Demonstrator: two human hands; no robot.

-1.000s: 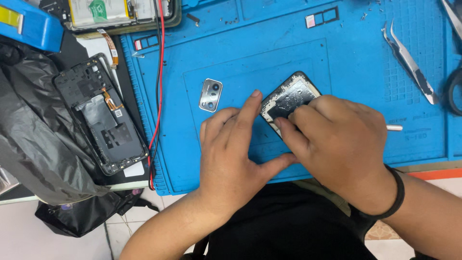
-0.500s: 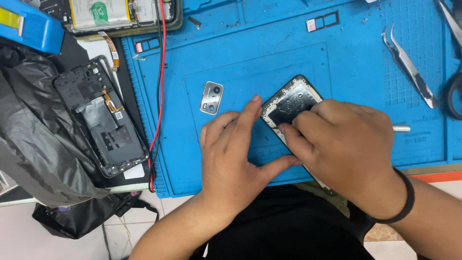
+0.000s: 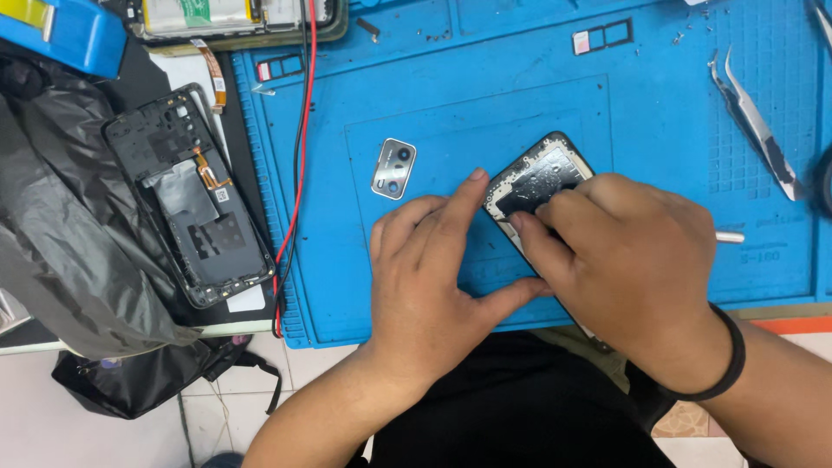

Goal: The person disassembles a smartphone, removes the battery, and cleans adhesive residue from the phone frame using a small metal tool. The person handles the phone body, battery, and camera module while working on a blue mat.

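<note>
- The right hand has its grip closed down on the phone, fingertips pressed to the open back.
- The left hand lies flat, grip open, forefinger touching the phone's left edge and thumb reaching under its lower end.
- The phone lies tilted on the blue mat, mid-mat.
- A camera cover sits just left of the phone.
- Tweezers lie well right of the phone.
- A phone frame rests far left of the phone, off the mat.

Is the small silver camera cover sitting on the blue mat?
Yes, the camera cover lies on the blue mat, apart from the left hand.
</note>
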